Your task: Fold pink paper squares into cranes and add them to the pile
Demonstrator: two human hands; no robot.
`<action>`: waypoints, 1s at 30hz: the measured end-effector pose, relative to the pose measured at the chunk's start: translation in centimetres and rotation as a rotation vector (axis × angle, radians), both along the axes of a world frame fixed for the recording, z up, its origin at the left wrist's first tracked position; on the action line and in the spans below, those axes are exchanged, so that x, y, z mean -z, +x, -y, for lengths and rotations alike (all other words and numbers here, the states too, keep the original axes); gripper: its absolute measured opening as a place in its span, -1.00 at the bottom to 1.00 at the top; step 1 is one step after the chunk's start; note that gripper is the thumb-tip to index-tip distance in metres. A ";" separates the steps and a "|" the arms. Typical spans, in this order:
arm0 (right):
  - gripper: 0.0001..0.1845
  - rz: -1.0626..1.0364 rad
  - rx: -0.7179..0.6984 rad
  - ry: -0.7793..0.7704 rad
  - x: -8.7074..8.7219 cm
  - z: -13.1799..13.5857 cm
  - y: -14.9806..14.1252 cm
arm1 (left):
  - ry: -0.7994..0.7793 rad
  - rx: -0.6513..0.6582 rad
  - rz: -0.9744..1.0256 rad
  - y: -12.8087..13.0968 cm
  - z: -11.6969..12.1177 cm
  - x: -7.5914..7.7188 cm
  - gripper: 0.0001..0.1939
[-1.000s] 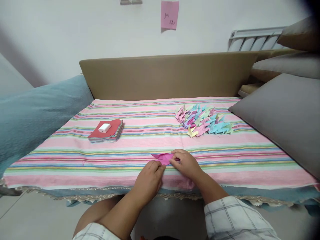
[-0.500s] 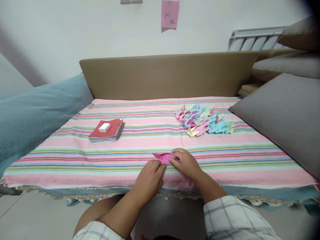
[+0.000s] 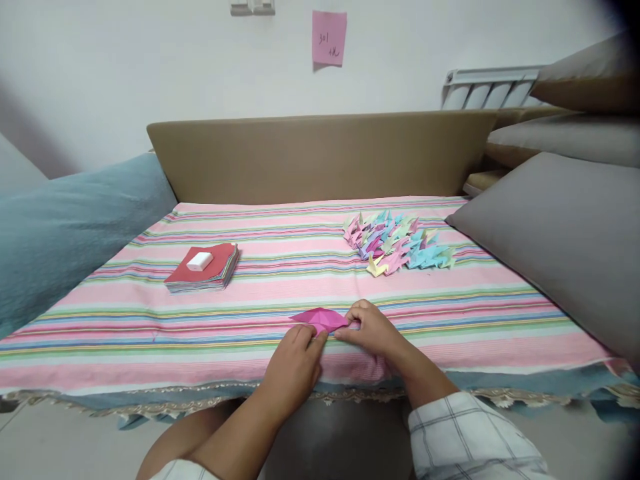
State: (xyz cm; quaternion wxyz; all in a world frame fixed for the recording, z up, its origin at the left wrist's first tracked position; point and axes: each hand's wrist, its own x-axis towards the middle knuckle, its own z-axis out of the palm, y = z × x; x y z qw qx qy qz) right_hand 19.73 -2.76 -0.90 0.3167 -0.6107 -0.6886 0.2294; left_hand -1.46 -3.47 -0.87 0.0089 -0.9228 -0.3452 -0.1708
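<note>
A partly folded sheet of magenta origami paper (image 3: 320, 319) lies on the striped cloth close to the front edge, its pointed tip stretching to the left. My left hand (image 3: 296, 357) pinches its lower left side between thumb and fingers. At the right end my right hand (image 3: 371, 328) grips the paper, thumb below and curled fingers above. Further back on the right sits a cluster of folded paper cranes (image 3: 397, 243) in pink, blue, green, yellow and purple.
To the left stands a stack of coloured paper (image 3: 203, 270), red on top, with a small white block (image 3: 200, 261) on it. Grey cushions (image 3: 555, 227) line the right side. A brown backrest (image 3: 320, 160) rises behind the striped cloth (image 3: 280, 280).
The magenta paper now shows a wider, raised middle, where before it looked narrower. My right hand's fingers have shifted at its right end. The view has tilted slightly up and to the right.
</note>
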 end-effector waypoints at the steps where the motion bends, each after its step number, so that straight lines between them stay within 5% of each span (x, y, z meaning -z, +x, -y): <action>1: -0.71 0.000 -0.005 0.010 0.2 0.0 -0.2 | 0.007 0.001 -0.003 0.0 0.0 0.0 -0.41; 30: -0.73 0.045 0.098 -0.072 -0.2 0.2 -1.6 | 0.048 -0.012 0.022 0.4 0.3 -0.1 -0.47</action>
